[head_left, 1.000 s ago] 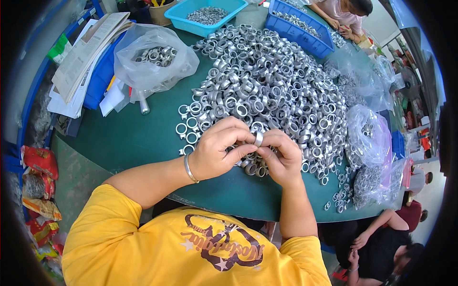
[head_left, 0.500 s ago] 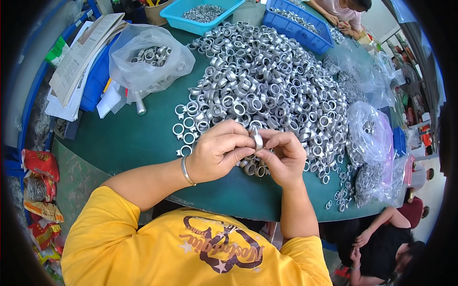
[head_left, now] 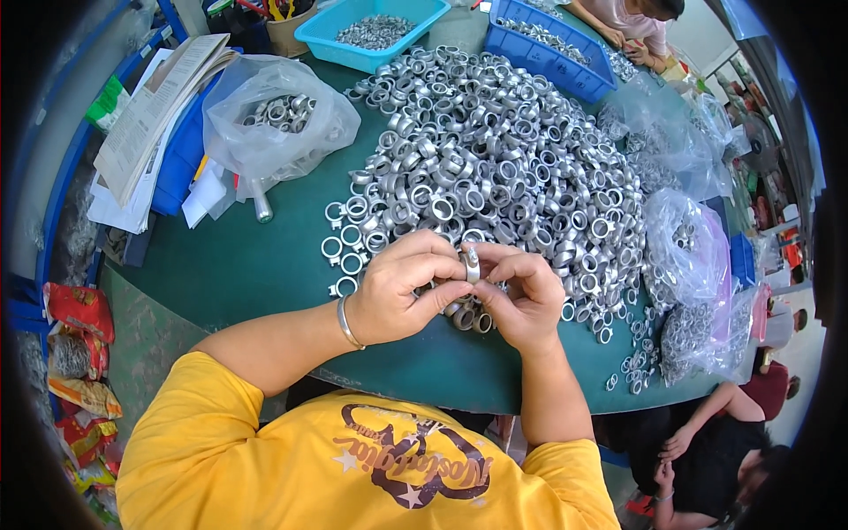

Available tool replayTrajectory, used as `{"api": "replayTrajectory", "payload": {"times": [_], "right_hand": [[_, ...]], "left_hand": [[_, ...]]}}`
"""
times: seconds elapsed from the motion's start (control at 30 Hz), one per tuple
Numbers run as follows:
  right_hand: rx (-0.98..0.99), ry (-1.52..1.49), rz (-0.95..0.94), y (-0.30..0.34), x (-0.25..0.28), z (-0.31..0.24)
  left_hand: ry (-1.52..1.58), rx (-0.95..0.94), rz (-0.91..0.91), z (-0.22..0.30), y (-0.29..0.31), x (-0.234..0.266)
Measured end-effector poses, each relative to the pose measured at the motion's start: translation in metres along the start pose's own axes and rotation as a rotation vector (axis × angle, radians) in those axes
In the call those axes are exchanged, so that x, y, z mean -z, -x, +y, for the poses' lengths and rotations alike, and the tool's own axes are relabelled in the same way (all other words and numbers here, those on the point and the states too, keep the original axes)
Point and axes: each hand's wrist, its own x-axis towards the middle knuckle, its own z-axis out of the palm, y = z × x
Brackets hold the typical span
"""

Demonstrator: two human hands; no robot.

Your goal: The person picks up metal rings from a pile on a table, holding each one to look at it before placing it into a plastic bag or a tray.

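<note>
Between my two hands is a silver metal ring (head_left: 473,268) with a small lug on its top. My left hand (head_left: 405,287) pinches it from the left side, thumb and fingertips pressed to it. From the right, the thumb and forefinger of my right hand (head_left: 521,296) grip the same ring. A large pile of similar metal rings (head_left: 503,150) rises just beyond my hands. A few rings (head_left: 468,315) lie on the table under my fingers, partly hidden by them.
A plastic bag of rings (head_left: 283,115) sits left on the green table (head_left: 256,256). Light-blue (head_left: 375,59) and dark-blue trays (head_left: 552,53) hold parts behind the pile. More bags (head_left: 689,265) stand right. Another person's hands (head_left: 632,49) work at the far edge; a seated person (head_left: 707,459) is lower right.
The ring has turned slightly between my fingertips, so its band faces me differently. Both hands stay in nearly the same place, still gripping it.
</note>
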Motion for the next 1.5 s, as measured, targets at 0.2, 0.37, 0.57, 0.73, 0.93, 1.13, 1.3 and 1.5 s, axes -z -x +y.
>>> {"api": "replayTrajectory", "payload": {"times": [0.2,0.37,0.57,0.73,0.93,1.13,1.3,1.5], "right_hand": [[0.094,0.088,-0.014,-0.003,0.002,0.000],[-0.061,-0.062,0.161,-0.002,-0.004,0.001],[-0.300,-0.171,0.107,0.001,0.001,-0.008],[-0.260,-0.096,-0.001,0.001,0.001,-0.009],[-0.246,-0.100,-0.038,0.002,0.002,-0.006],[-0.305,-0.284,0.074,0.005,0.001,-0.004],[-0.176,-0.032,0.044,-0.002,0.002,-0.006],[-0.058,0.041,0.050,-0.002,0.004,0.002]], "left_hand": [[-0.027,0.003,-0.004,0.000,-0.001,0.000],[-0.081,-0.053,-0.005,-0.003,0.000,0.000],[-0.108,-0.122,-0.022,-0.005,-0.001,-0.002],[-0.141,-0.159,-0.021,-0.005,-0.002,-0.001],[-0.051,-0.028,-0.065,0.003,-0.002,0.002],[0.018,0.039,-0.040,0.003,0.000,0.001],[-0.051,0.004,-0.022,0.002,-0.001,0.002],[-0.033,0.053,-0.011,0.003,-0.001,0.000]]}}
